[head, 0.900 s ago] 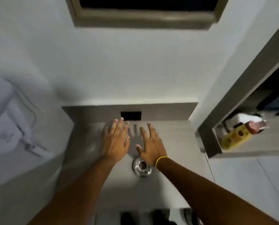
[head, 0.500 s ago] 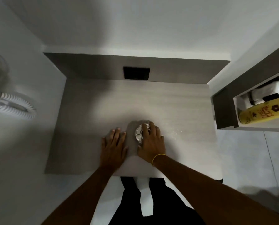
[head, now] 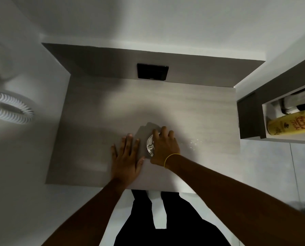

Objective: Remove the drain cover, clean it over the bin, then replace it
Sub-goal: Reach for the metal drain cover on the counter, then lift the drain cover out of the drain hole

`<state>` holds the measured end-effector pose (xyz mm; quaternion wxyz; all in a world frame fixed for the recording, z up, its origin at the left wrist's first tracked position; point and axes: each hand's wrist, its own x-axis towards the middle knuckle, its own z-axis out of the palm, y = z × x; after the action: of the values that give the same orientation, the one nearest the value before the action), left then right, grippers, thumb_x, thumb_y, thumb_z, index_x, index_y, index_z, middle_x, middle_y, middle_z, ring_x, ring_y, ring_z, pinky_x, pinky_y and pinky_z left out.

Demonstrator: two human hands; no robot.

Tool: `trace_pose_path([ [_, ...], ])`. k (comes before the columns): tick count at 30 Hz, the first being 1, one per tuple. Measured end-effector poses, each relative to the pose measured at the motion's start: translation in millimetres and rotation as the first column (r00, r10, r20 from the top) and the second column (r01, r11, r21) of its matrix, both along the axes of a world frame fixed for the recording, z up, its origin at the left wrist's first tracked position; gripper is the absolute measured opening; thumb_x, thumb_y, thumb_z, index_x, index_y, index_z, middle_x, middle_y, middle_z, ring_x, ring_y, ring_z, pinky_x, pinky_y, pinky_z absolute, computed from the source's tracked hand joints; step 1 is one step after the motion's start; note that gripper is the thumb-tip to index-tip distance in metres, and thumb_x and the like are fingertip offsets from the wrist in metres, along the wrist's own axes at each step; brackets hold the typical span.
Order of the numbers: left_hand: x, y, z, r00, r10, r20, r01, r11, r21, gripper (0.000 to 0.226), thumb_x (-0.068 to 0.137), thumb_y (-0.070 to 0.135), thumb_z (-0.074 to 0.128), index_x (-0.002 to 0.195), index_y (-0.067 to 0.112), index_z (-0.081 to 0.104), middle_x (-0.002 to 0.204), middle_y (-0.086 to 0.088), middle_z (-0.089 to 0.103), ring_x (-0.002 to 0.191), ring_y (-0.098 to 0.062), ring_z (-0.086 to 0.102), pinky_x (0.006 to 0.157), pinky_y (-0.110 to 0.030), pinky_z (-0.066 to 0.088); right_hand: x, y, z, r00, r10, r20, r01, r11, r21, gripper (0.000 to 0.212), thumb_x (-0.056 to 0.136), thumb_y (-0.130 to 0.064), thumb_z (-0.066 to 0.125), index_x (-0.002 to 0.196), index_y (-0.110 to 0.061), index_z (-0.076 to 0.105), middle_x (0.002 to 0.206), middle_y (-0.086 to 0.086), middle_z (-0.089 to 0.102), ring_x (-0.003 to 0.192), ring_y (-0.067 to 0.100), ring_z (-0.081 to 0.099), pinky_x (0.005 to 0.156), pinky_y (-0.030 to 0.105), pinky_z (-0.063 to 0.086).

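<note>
A round shiny metal drain cover sits in the grey tiled shower floor, near its front edge. My right hand, with a yellow band on the wrist, lies over the cover, its fingers curled around the far rim. Most of the cover is hidden under it, and only the left part shows. My left hand rests flat on the floor just left of the cover, fingers spread and holding nothing. No bin is in view.
A black square opening sits in the low grey wall behind the floor. At the right is a wall niche with a yellow bottle. A white coiled hose hangs at the left. My legs in dark trousers stand at the floor's front edge.
The view has tilted down to the floor. My right hand has moved from beyond the cover onto it and curled over its rim. My left hand has settled flat beside it.
</note>
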<state>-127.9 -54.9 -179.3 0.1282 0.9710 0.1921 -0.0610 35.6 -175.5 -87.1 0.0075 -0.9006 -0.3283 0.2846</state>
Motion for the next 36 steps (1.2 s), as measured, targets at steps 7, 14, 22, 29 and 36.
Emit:
trace_pose_path([
  [7, -0.1, 0.7, -4.6, 1.000, 0.001, 0.026, -0.001, 1.000, 0.012, 0.081, 0.104, 0.062, 0.040, 0.172, 0.019, 0.028, 0.183, -0.015, 0.016, 0.168, -0.039, 0.019, 0.127, -0.075, 0.016, 1.9, 5.0, -29.4, 0.999, 0.048, -0.018, -0.049, 0.998, -0.048, 0.109, 0.043, -0.061, 0.068, 0.135, -0.013, 0.034, 0.141, 0.019, 0.040, 0.122, 0.050, 0.044, 0.089, 0.054, 0.048],
  [14, -0.9, 1.6, -7.1, 1.000, 0.002, 0.025, -0.002, 1.000, 0.023, 0.080, 0.106, 0.066, 0.034, 0.172, 0.021, 0.027, 0.183, -0.015, 0.014, 0.168, -0.039, 0.016, 0.128, -0.074, 0.015, -3.5, 0.7, -6.9, 0.998, 0.045, -0.046, -0.045, 0.999, 0.006, 0.112, 0.055, -0.047, 0.089, 0.145, -0.017, 0.029, 0.142, 0.016, 0.036, 0.118, 0.046, 0.045, 0.086, 0.053, 0.058],
  [22, 0.2, 0.8, -6.2, 0.999, 0.005, 0.051, -0.007, 0.999, 0.033, 0.080, 0.107, 0.068, 0.033, 0.172, 0.022, 0.027, 0.183, -0.014, 0.017, 0.169, -0.039, 0.014, 0.128, -0.073, 0.014, 6.0, -41.5, 18.1, 0.996, -0.078, -0.042, 0.082, 0.989, 0.122, 0.096, 0.061, -0.031, 0.082, 0.144, -0.021, 0.034, 0.139, 0.010, 0.035, 0.114, 0.044, 0.050, 0.084, 0.056, 0.061],
  [29, 0.1, -1.7, -3.4, 0.996, 0.006, 0.087, -0.011, 0.998, 0.054, 0.077, 0.106, 0.062, 0.043, 0.170, 0.020, 0.032, 0.181, -0.014, 0.023, 0.168, -0.037, 0.017, 0.127, -0.073, 0.014, 31.6, -110.4, 9.3, 0.991, -0.120, 0.052, 0.121, 0.993, -0.007, 0.119, 0.058, -0.043, 0.088, 0.155, -0.008, 0.029, 0.145, 0.016, 0.041, 0.119, 0.042, 0.052, 0.102, 0.045, 0.053],
  [36, 0.1, -1.8, -3.1, 0.996, 0.010, 0.085, -0.015, 0.998, 0.060, 0.077, 0.107, 0.060, 0.045, 0.171, 0.021, 0.030, 0.182, -0.013, 0.020, 0.169, -0.035, 0.014, 0.129, -0.072, 0.013, 30.6, -122.6, 1.8, 0.993, -0.003, 0.119, 0.000, 1.000, 0.031, 0.113, 0.062, -0.043, 0.090, 0.152, -0.006, 0.033, 0.142, 0.018, 0.043, 0.118, 0.039, 0.053, 0.098, 0.042, 0.055],
])
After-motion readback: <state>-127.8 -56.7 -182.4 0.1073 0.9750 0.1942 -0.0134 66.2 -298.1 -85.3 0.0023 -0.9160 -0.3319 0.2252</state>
